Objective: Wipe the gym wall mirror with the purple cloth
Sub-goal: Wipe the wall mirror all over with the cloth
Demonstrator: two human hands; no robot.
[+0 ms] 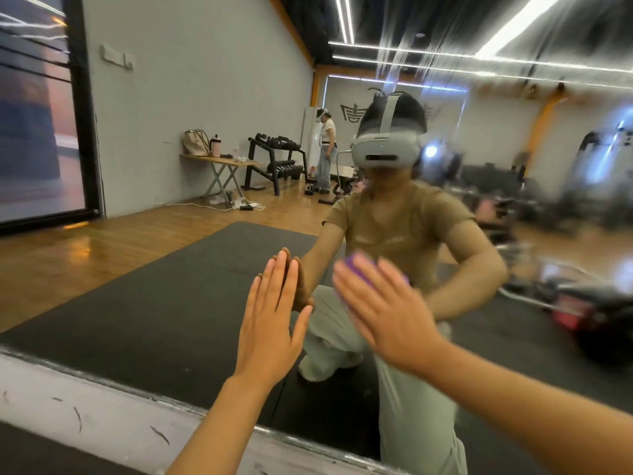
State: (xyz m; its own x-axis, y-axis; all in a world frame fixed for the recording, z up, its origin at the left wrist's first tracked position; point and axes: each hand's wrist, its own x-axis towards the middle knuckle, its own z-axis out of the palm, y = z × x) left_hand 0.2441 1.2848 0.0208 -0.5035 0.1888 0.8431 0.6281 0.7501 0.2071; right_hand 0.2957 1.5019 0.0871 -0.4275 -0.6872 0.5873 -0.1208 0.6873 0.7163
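Observation:
The gym wall mirror [171, 303] fills most of the view and reflects me kneeling on a black mat. My left hand [270, 313] lies flat against the glass, fingers straight and together, fingertips meeting their reflection. My right hand [380, 310] presses the purple cloth [356, 265] onto the mirror with spread straight fingers. Only a purple patch of the cloth shows above the fingers; the rest is hidden under the palm. The right hand is blurred.
A white scuffed ledge [102, 406] runs along the mirror's bottom edge. Reflected behind me are a wooden floor, a dumbbell rack [274, 159], a folding table [222, 166] with a bag, and another person [325, 152] standing far back.

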